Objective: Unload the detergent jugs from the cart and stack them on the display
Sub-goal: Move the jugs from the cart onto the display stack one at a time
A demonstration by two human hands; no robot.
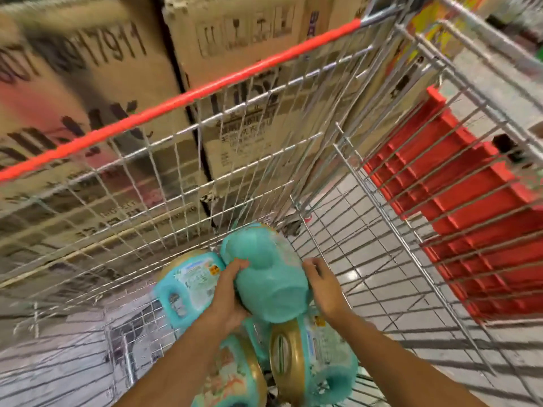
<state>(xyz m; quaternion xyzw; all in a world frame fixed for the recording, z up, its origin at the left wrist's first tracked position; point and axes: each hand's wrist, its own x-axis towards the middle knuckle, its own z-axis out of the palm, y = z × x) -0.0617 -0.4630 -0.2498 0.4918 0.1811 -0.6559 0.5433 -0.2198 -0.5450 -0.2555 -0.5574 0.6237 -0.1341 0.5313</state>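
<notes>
Nearest, two detergent jugs (317, 356) lie on their sides in the cart (188, 96), a third jug (188, 286) lies further left, and resting above them is the turquoise jug (267, 283) that both hands reach for. The left hand (227, 292) curls its fingers round the left flank of this jug, while the right hand (323, 289) sits with bent fingers at the right flank, and I cannot tell if it really holds. I think the smooth, heavy body may slip from such a side grip and drop on the jugs below, or knock against the cart on the way up.
</notes>
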